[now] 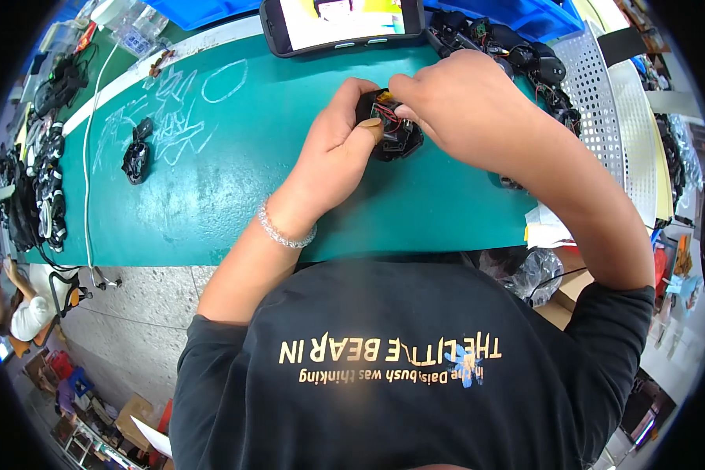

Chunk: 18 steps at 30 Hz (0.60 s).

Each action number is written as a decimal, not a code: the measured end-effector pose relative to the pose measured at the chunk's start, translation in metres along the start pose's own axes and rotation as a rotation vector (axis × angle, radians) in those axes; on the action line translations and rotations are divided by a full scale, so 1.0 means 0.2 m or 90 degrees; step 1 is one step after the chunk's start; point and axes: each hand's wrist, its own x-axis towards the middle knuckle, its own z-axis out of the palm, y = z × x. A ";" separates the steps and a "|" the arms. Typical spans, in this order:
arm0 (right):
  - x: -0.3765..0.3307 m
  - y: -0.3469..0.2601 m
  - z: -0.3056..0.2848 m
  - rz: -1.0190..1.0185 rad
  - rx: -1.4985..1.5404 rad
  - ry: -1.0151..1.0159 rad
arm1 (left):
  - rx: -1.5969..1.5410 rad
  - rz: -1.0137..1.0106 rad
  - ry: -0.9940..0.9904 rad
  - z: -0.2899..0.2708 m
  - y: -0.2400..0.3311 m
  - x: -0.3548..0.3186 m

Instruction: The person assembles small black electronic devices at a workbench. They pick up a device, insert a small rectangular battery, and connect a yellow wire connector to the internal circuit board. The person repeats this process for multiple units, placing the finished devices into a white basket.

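Note:
A black plastic housing point(399, 142) with red wires and small inner parts showing lies open-side up above the green mat. My left hand point(338, 149) grips it from the left, with the thumb pressed on its inner side. My right hand point(458, 102) reaches in from the right. Its thumb and forefinger are pinched at the housing's upper edge, beside the red wires and a small yellow piece; what sits between the fingertips is hidden. A similar small black part point(136, 160) lies apart on the mat to the left.
A phone point(345, 48) with a lit screen stands at the far edge. Black wired assemblies point(544, 66) are heaped at the far right beside a perforated metal tray point(603, 102). A white cable point(88, 168) crosses the green mat point(219, 184) at left. Blue bins point(204, 11) stand behind.

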 end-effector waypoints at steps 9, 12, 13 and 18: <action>0.02 0.01 0.11 0.000 0.172 0.153 | -0.098 -0.055 0.004 -0.04 0.06 -0.02; 0.02 0.01 0.14 -0.002 0.193 0.203 | -0.115 -0.056 0.013 -0.04 0.07 -0.03; 0.02 0.00 0.16 0.001 0.192 0.210 | -0.116 -0.054 0.015 -0.04 0.07 -0.03; -0.01 -0.02 0.17 0.016 0.129 0.230 | -0.114 -0.059 0.005 -0.03 0.07 -0.03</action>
